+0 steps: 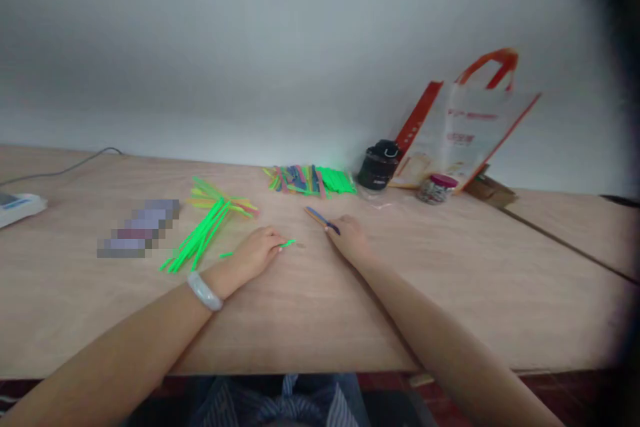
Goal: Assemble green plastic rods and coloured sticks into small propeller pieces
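Note:
On the table in front of me, my left hand (pixel 259 253) pinches a thin bright green straw (pixel 287 243). One end sticks out past the fingertips, and another green piece shows behind the wrist. My right hand (pixel 350 233) is closed around a slim blue tool with an orange edge (pixel 320 217), which points up and left, apart from the straw; its exact kind is unclear. Left of my left hand lies a loose bundle of long green straws (pixel 203 237), its far end over yellow and pink ones (pixel 243 204).
Clear packs of mixed-colour strips (pixel 297 180) and green straws (pixel 336 180) lie near the wall. Farther right stand a black jar (pixel 377 167), a pink-lidded jar (pixel 437 189) and a red-handled bag (pixel 465 133). A blurred flat item (pixel 145 227) and a white device (pixel 20 208) are left.

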A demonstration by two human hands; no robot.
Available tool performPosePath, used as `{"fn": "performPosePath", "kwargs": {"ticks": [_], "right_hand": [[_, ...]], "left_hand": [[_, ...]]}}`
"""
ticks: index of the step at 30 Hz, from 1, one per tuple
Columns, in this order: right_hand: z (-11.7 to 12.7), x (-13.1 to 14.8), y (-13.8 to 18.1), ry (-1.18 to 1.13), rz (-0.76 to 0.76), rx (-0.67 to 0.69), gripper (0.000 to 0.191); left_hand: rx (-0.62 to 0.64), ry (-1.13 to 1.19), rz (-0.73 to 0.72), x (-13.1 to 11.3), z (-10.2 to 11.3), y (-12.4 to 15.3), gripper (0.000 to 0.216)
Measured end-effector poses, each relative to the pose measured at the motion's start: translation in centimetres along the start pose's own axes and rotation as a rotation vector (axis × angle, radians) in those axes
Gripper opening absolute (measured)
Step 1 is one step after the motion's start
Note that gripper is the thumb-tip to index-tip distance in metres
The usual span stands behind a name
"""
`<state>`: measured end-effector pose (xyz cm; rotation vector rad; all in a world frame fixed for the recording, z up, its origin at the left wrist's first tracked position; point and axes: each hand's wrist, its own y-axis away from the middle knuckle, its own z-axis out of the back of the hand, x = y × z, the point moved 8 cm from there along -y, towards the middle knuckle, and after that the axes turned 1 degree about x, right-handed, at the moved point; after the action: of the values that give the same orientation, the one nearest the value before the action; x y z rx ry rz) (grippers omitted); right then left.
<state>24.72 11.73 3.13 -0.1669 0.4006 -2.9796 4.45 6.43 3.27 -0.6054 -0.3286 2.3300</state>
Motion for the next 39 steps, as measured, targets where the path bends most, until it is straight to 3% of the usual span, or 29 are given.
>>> {"fn": "performPosePath", "kwargs": {"ticks": [19,23,25,28,31,35,39], "right_hand": [[0.2,0.6,0.0,0.001,0.032,-0.027,0.029],[0.3,0.3,0.1,-0.025,0.018,-0.046,0.029],[0.3,0.2,0.2,-0.049,0.011,-0.064,0.031],[0.4,0.0,0.2,-0.074,-0.004,-0.089,0.034],[0.6,0.2,0.3,-0.081,0.0,-0.104,0.035],[0.6,0.4,0.3,-0.087,0.015,-0.111,0.035],[0.7,0.4,0.4,-0.111,0.022,-0.126,0.034]], "left_hand": [[0.027,-0.027,-0.011,-0.4,0.1,-0.4,0.022],[0.013,-0.106,-0.006,-0.6,1.3,-0.4,0.021],[-0.065,-0.223,0.07,0.0,3.2,-0.3,0.022],[-0.187,-0.438,0.305,2.4,6.8,0.3,0.022],[-0.169,-0.593,0.53,5.1,9.0,1.4,0.022],[-0.055,-0.648,0.62,7.1,9.4,2.3,0.022],[-0.022,-0.635,0.627,7.5,9.2,2.4,0.025]]}}
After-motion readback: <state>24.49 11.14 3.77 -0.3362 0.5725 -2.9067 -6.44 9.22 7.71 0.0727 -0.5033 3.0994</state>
